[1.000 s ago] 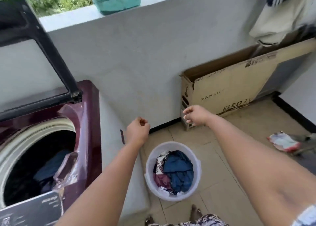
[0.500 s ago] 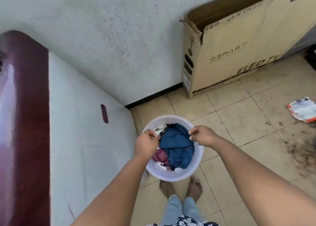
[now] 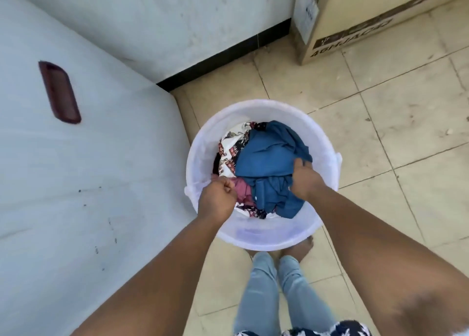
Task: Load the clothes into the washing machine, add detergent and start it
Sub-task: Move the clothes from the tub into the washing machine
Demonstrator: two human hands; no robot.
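Hands both down in white bucket (image 3: 264,239) on tile floor. R hand (image 3: 305,180) fingers dug into blue garment (image 3: 269,158), gripping it at its right edge. L hand (image 3: 218,198) fisted, pinching maroon cloth (image 3: 242,189) just right of knuckles. Patterned fabric (image 3: 232,145) above L hand. Washer side panel (image 3: 88,183) left of L hand.

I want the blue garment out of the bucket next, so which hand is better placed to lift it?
Right. The right hand is already down on the blue garment, fingers curled into its folds. The left hand sits at the bucket near-left rim, over the maroon cloth.
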